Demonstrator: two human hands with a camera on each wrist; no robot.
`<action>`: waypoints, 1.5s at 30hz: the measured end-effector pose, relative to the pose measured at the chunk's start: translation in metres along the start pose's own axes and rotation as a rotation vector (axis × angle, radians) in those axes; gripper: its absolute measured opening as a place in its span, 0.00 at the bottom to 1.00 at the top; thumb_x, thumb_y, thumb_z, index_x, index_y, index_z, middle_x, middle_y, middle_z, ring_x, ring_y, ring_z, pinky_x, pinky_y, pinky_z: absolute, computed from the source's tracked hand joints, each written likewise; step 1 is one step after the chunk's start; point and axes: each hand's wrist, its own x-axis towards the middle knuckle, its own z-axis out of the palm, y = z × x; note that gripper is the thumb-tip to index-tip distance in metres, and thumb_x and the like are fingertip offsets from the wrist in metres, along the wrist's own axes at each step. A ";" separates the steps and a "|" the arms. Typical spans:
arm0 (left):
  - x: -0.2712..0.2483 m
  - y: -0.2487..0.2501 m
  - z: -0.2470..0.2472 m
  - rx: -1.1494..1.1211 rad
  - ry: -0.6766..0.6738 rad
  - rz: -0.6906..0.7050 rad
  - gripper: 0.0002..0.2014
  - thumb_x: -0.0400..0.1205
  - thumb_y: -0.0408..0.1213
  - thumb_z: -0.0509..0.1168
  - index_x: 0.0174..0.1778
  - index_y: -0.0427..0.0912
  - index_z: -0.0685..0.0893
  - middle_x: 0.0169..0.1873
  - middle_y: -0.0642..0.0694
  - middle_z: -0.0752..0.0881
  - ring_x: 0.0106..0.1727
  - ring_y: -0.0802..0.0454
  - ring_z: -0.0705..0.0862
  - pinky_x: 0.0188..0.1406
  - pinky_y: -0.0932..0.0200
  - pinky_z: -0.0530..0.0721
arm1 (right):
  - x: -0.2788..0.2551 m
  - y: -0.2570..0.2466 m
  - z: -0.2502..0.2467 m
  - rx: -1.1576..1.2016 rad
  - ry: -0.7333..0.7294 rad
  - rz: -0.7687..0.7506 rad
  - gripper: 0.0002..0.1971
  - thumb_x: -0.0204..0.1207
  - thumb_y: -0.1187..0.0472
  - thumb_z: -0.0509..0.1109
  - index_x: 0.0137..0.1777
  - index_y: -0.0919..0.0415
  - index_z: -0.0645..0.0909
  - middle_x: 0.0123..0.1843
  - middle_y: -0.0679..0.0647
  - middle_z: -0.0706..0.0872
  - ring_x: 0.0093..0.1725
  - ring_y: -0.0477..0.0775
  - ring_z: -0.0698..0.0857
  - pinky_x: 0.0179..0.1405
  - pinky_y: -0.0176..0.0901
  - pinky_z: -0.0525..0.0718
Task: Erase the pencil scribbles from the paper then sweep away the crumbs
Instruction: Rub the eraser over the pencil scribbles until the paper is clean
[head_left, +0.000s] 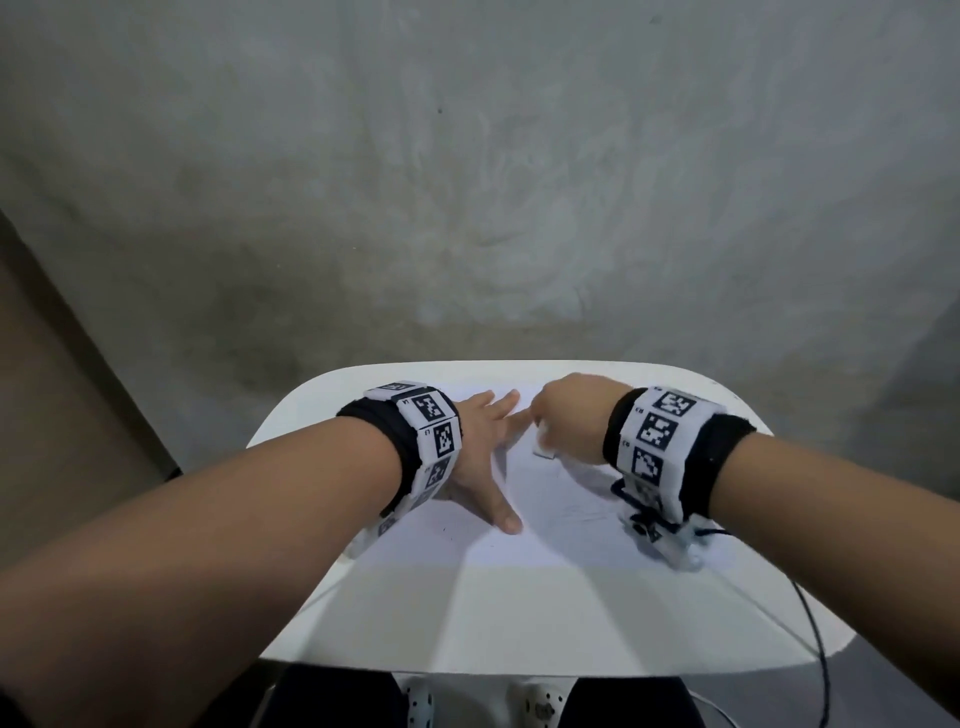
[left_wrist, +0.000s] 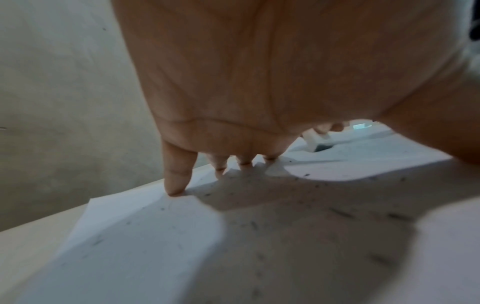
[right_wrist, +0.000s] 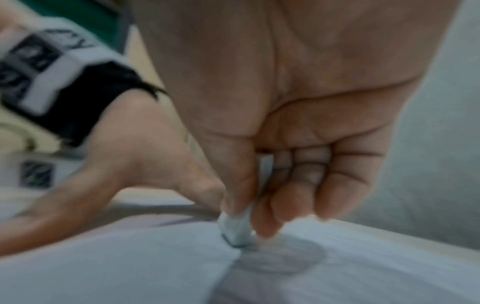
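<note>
We saw a white worktop (head_left: 519, 623) with rounded corners filling the lower middle of the head frame, against a grey wall (head_left: 467, 182). On it lay the paper (head_left: 571, 530), its long axis running left to right across the frame, faint pencil scribbles (head_left: 587, 512) showing right of centre. Our left hand (head_left: 480, 457) lay released and flat on the paper's left part, fingers spread and pointing toward the upper right, their tips pressing the sheet in the left wrist frame. Our right hand (head_left: 566, 415) was curled around a white eraser (head_left: 545, 444), pinched between thumb and fingers, its long axis roughly upright and its lower end touching the paper near the frame centre. Dark crumbs (left_wrist: 306, 175) lay scattered over the sheet under the left palm.
</note>
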 end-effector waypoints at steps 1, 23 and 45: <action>-0.001 0.001 0.000 -0.004 0.006 -0.005 0.66 0.64 0.67 0.75 0.82 0.59 0.30 0.83 0.52 0.31 0.84 0.47 0.34 0.81 0.39 0.44 | -0.001 -0.007 0.002 0.003 -0.026 -0.035 0.15 0.78 0.59 0.68 0.63 0.60 0.83 0.59 0.58 0.87 0.58 0.60 0.84 0.49 0.43 0.77; 0.000 0.000 0.001 0.061 -0.015 -0.021 0.65 0.65 0.71 0.71 0.82 0.55 0.29 0.82 0.53 0.29 0.84 0.48 0.33 0.81 0.39 0.44 | 0.006 0.007 0.002 -0.025 -0.040 0.108 0.11 0.77 0.57 0.67 0.53 0.63 0.85 0.47 0.54 0.88 0.49 0.58 0.86 0.41 0.42 0.78; 0.001 0.000 0.002 0.048 -0.010 -0.023 0.65 0.66 0.70 0.71 0.82 0.55 0.29 0.82 0.54 0.29 0.84 0.49 0.32 0.81 0.40 0.42 | -0.006 0.018 0.007 -0.044 -0.045 0.057 0.10 0.77 0.58 0.64 0.49 0.61 0.85 0.41 0.52 0.86 0.44 0.57 0.84 0.42 0.44 0.81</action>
